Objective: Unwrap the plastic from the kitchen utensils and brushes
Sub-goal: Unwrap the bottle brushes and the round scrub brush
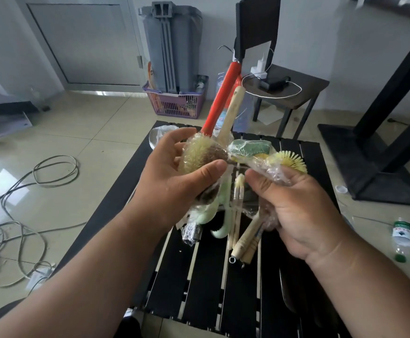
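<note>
Both hands hold a bundle of brushes and utensils wrapped in clear plastic [260,167] above a black slatted table [199,276]. My left hand [174,181] grips a round yellow bristle brush [199,152], thumb across its wrapped head. My right hand [294,211] pinches the plastic beside a green sponge [250,147] and a second yellow brush head [289,162]. A red handle [223,96] and a wooden handle [232,113] stick up behind. Wooden handles [245,242] and a pale green utensil [221,211] hang below.
A small dark side table [296,93] with white cables stands behind, next to a purple basket [177,103] and a grey bin. Cables [28,191] lie on the tiled floor at left. A green-capped bottle [402,237] lies at right near a black table base [370,152].
</note>
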